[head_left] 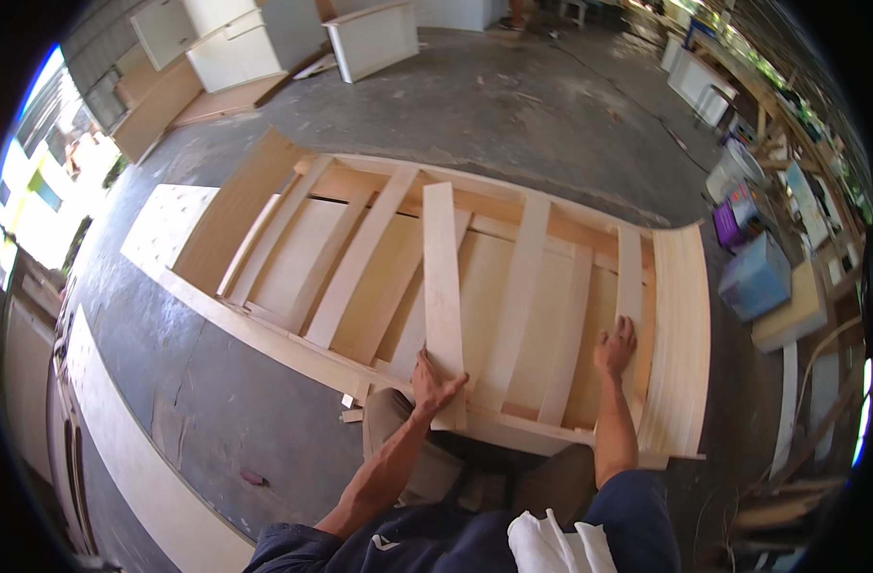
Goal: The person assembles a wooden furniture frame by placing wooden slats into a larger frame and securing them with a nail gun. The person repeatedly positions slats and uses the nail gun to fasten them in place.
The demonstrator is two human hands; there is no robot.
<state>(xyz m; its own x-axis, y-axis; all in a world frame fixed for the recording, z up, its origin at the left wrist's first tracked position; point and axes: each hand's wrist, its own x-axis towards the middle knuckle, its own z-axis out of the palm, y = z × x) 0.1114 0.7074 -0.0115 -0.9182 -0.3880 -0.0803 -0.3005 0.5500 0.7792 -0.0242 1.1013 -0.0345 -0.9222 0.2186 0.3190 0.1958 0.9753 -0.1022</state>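
Note:
A bed-like wooden frame (293, 346) with cross slats lies in front of me. One loose pale wooden slat (442, 258) lies at a slight slant across it, its near end by my knees. My left hand (438, 384) spans that near end, thumb at the right edge and fingers at the left. My right hand (616, 349) rests with fingers stretched out on the near part of another slat (630, 267), close to the right end panel (680, 334). Plywood sheets show beneath the slats.
A long white board (150, 449) lies on the floor at the left. White cabinets (236, 53) stand at the back left. Along the right are a white bucket (735, 170), a blue container (756, 277) and scrap timber. A cable (637, 105) crosses the far floor.

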